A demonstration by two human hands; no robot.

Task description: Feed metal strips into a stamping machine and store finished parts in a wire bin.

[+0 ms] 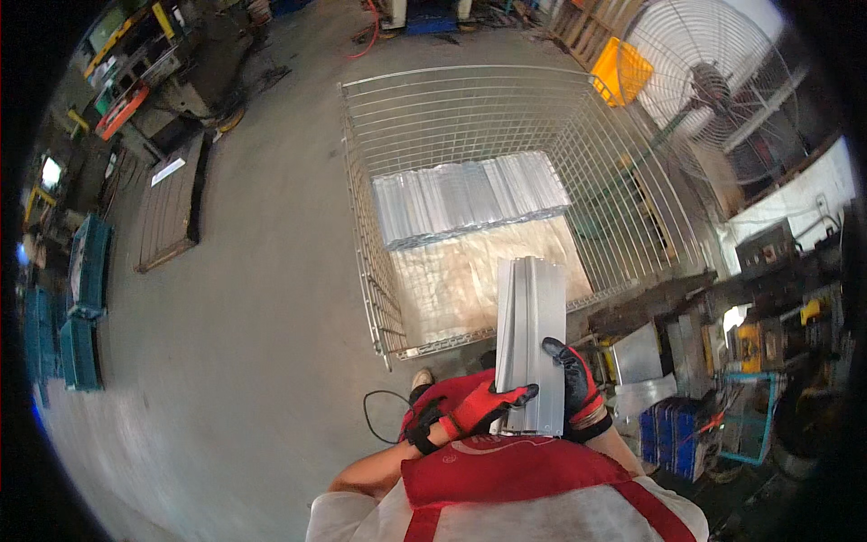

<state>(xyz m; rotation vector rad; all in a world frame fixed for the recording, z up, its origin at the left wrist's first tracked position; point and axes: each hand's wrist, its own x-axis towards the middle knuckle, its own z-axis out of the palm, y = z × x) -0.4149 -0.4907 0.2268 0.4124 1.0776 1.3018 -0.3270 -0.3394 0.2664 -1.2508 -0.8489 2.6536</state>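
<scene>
Head view, looking down past my chest: I hold a stack of ribbed metal sheets (533, 339) upright in front of me, its lower edge close to my red apron (515, 470) and its top reaching over the near rim of a wire mesh cage (361, 235). My left hand (474, 406), in a red and black glove, lies against the left edge of the stack near its bottom, fingers stretched flat and pointing right across the lower face, more a press than a clench. My right hand (573, 379), gloved the same way, wraps the right edge a little higher, fingers curled onto the front face with the black fingertips showing on the metal. Both hands are in contact with the stack and carry it between them.

The cage stands on the concrete floor (244, 316) just ahead of my shoe (421, 378). Inside it, along the far side, lies a layer of shiny corrugated sheets (470, 194) of the same kind; the near part of the cage bottom shows a brownish board (452, 280). A black cable (379, 406) loops on the floor beside my left hand. A large round fan (713, 81) stands to the upper right, with a yellow crate (621, 70) next to it. Blue crates (81, 298) sit stacked far off to my left, well apart from the cage
</scene>
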